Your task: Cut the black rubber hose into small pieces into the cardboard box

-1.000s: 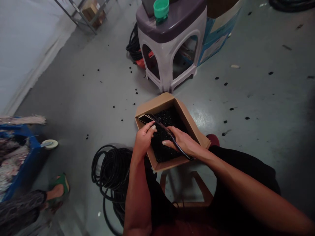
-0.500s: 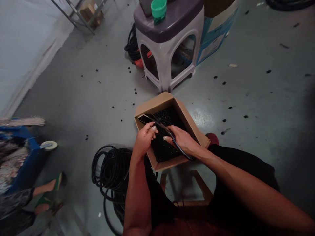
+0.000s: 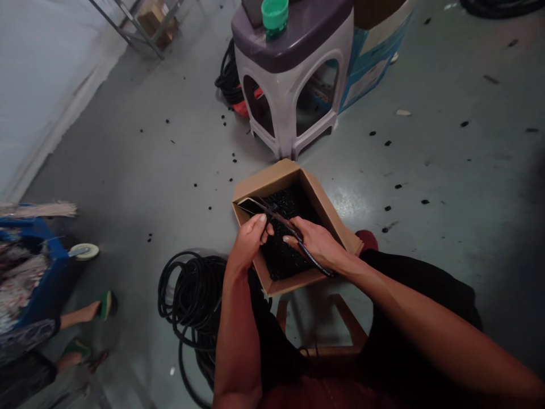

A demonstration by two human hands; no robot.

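Observation:
My right hand is closed round a pair of dark scissors, one black handle running back under the wrist and the blades pointing up and left. Beside the blades, my left hand is closed, thumb against curled fingers; whatever is between them is too small and dark to make out. Both hands are over an open cardboard box. Inside it lie many small black pieces. A dark flat piece with a pale edge leans in the box's left corner.
A coil of black tubing lies left of my legs. Ahead stands a plastic stool with a green lid on top, beside a blue carton. Another person's feet and a blue wheeled bin are at left. Black bits dot the floor.
My left hand has shifted slightly, its thumb moving up and left and its fingers curling in more. My right hand and the scissors stay nearly still. The other person's feet have moved a little.

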